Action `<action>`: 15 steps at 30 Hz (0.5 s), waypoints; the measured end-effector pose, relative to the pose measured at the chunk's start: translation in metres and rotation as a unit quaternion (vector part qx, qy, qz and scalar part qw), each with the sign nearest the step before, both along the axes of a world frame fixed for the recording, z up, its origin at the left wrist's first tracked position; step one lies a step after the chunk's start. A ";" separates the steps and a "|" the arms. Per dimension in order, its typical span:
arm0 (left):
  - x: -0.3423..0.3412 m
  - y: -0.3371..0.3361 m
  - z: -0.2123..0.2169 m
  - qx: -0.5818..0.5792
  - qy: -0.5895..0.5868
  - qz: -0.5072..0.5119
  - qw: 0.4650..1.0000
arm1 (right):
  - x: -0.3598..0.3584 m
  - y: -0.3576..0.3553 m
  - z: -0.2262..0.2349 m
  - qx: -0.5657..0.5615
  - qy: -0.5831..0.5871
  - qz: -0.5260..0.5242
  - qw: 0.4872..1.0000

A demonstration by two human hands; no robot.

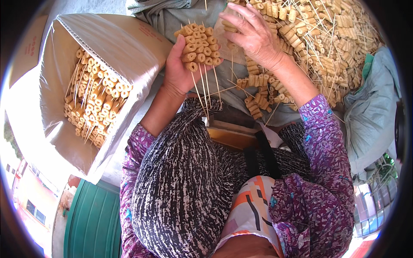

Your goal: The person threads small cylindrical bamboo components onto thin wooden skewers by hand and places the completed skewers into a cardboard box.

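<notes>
My left hand (173,71) is closed round a bundle of skewered rolls (200,45), short tan tubes with hollow centres. The bare sticks of the bundle hang down toward my lap. Further right, my right hand (260,41) reaches over the near-left edge of a big heap of skewered rolls (309,47). Between its thumb and fingers shows another skewer of rolls (230,26), partly covered by the fingers, its stick pointing down.
At the left, an open cardboard box (142,41) with a clear plastic liner (51,92) holds many skewered rolls (97,101). Grey-green cloth (372,112) lies under and around the heap. A green ribbed container (92,221) stands below the box. Patterned black-and-white fabric (180,180) covers my lap.
</notes>
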State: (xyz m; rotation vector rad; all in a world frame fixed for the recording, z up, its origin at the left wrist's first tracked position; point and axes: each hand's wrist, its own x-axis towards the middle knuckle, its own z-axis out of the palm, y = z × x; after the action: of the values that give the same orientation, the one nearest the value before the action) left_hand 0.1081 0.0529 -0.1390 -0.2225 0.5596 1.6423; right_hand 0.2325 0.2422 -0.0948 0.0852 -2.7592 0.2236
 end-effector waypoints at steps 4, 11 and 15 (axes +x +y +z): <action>0.000 0.003 0.010 0.016 -0.011 0.017 1.000 | -0.012 -0.024 -0.001 -0.118 0.036 -0.064 0.990; 0.000 0.001 0.006 0.018 -0.007 0.007 1.000 | -0.006 -0.056 -0.035 -0.511 0.089 -0.188 0.834; 0.000 0.000 0.005 0.024 -0.022 0.019 0.999 | -0.008 -0.074 -0.027 -0.678 0.122 -0.252 0.679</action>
State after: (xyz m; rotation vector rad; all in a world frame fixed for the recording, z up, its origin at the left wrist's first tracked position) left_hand 0.1083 0.0532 -0.1338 -0.2358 0.4847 1.6824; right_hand 0.2248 0.1678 -0.1220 -0.9144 -1.5948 1.7851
